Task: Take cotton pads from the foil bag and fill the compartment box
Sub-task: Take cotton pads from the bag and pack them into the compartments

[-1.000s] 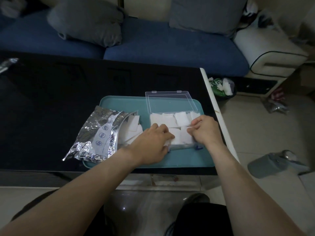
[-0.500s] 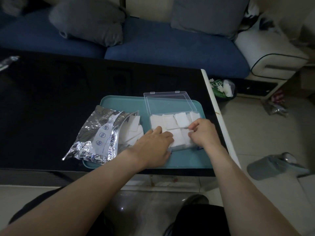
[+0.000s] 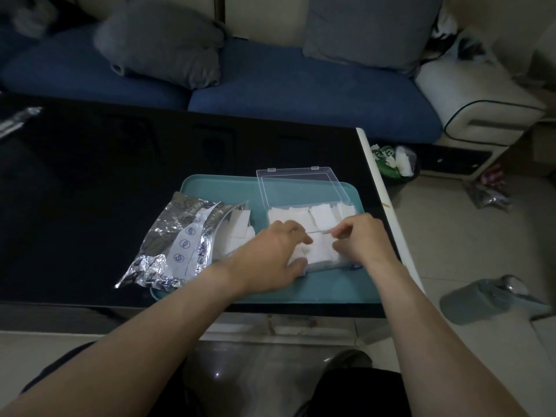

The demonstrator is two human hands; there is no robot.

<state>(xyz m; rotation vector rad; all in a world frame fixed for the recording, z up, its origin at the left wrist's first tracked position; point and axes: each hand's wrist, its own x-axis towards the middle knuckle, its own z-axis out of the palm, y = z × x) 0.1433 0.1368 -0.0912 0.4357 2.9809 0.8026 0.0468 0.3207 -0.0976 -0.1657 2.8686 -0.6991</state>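
A clear compartment box [image 3: 346,203] stands on the right half of a teal tray [image 3: 216,188], its lid [image 3: 301,188] tipped open towards the back. White cotton pads [image 3: 322,216] fill its compartments. To its left the crumpled foil bag [image 3: 180,239] lies open, with more pads [image 3: 237,227] spilling from its mouth. Over the box's front row, a thin cotton pad [image 3: 319,232] shows edge-on between my two hands. My right hand [image 3: 361,239] pinches its right end. My left hand [image 3: 270,257] holds its left end with curled fingers, thumb near the box's front corner.
The tray sits at the front right corner of a black glossy table [image 3: 105,176], whose white edge [image 3: 379,191] runs close by the box. A blue sofa [image 3: 301,94] with grey cushions stands behind. A small bin [image 3: 394,161] and a grey bottle [image 3: 481,299] lie on the floor.
My left hand's fingers moved from pressing the front pads up to the pad my right hand pinches. Both hands have risen slightly over the box.
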